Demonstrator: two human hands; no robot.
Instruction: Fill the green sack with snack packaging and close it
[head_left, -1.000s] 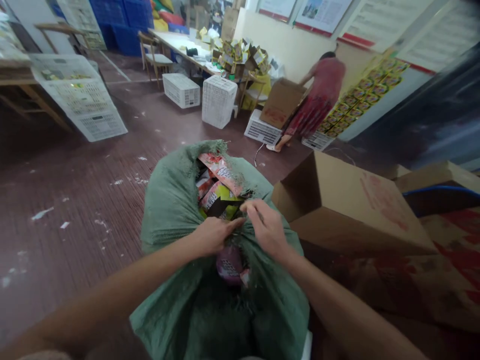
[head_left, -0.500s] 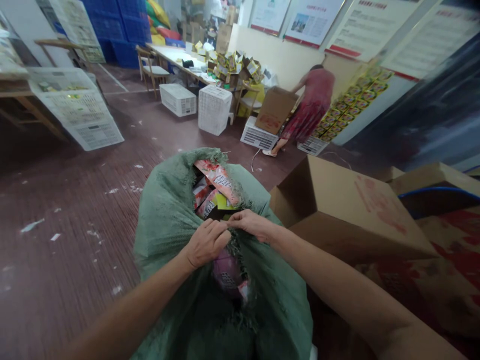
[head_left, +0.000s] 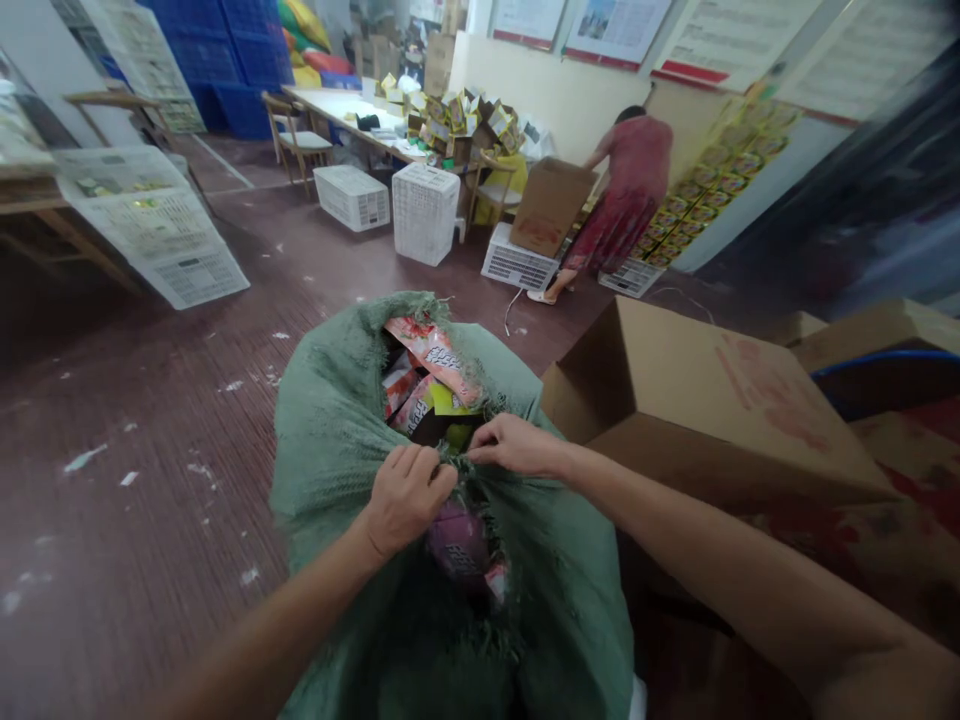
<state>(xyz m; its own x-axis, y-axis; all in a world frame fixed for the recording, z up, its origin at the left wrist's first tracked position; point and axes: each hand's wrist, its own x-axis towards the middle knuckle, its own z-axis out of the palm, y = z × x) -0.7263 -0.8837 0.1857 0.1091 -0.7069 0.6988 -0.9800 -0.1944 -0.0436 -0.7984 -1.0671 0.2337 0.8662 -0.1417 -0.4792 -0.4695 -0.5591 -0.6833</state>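
A bulging green woven sack point(head_left: 330, 420) stands in front of me, its mouth frayed and partly open. Pink and red snack packets point(head_left: 435, 357) show in the upper gap, and a purple packet point(head_left: 457, 540) in the lower one. My left hand point(head_left: 409, 495) is closed on the gathered edge of the sack between the two gaps. Just right of it, my right hand point(head_left: 514, 445) pinches at the frayed edge, thumb and forefinger close together. Whether a thread or cord lies between the fingertips is too small to tell.
To the right an open cardboard box point(head_left: 720, 400) lies close to the sack. White plastic crates point(head_left: 427, 215) stand on the floor ahead. A co-worker point(head_left: 630, 190) bends over a carton point(head_left: 551, 205) by stacked yellow packages point(head_left: 697, 200). Scraps litter the floor.
My right hand has moved slightly right, away from my left, opening a small gap between them. My left hand has shifted slightly left and down, still gripping the sack's edge.
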